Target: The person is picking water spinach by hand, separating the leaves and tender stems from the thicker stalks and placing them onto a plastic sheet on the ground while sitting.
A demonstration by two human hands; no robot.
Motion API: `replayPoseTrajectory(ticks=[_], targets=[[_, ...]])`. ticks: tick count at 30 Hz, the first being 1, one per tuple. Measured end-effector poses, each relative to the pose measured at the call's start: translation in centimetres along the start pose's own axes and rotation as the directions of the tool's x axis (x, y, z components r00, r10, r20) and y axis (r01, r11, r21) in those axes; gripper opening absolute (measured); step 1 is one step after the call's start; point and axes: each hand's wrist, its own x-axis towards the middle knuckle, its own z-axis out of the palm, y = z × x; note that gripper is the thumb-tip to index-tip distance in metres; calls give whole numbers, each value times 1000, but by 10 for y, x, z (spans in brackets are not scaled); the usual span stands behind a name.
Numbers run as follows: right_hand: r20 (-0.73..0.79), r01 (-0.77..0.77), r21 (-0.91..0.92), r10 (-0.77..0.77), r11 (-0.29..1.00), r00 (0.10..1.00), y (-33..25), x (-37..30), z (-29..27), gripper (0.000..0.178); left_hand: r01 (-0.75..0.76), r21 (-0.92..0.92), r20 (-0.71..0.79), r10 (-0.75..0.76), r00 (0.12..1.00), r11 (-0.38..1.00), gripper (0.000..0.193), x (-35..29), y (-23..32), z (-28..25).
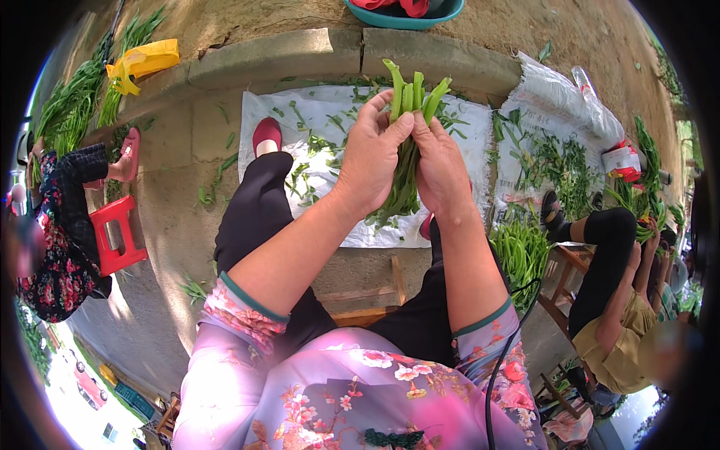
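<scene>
Between both hands I hold a bunch of leafy green stalks (406,180) upright, their thick cut ends on top and the leaves hanging down. My left hand (373,156) is wrapped round the left side of the bunch. On the other side my right hand (441,161) closes round it, thumbs nearly touching in front. Under the hands, a white woven sheet (259,191) lies on the ground, strewn with loose green leaves (304,180).
A concrete curb (262,60) runs behind the sheet, with a teal basin (405,21) beyond. Greens (521,251) are heaped at right beside a seated person (611,247). Another person (60,225) sits at left near a red stool (116,236) and a yellow bag (146,60).
</scene>
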Motion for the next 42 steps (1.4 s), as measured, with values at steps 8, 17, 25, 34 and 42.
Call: replayPoseTrajectory(ticks=[8,17,25,34,42], targets=[[-35,23,44,-22,999,999,-1,1,0,31,-44,82,-102,53,993,996,35,0,-8,2],[-109,51,169,-33,984,993,-4,-3,-1,24,-101,233,-79,122,989,967,31,-2,-21,8],[-135,131,112,-116,985,984,-3,-2,-2,21,-115,223,-80,136,988,968,22,0,-22,5],[-142,111,112,-95,987,985,-9,-5,-4,21,-130,268,-20,140,990,955,14,-1,-20,8],[-220,160,168,-121,973,968,-13,0,-11,24,-175,419,1,193,981,891,15,0,-1,-1]])
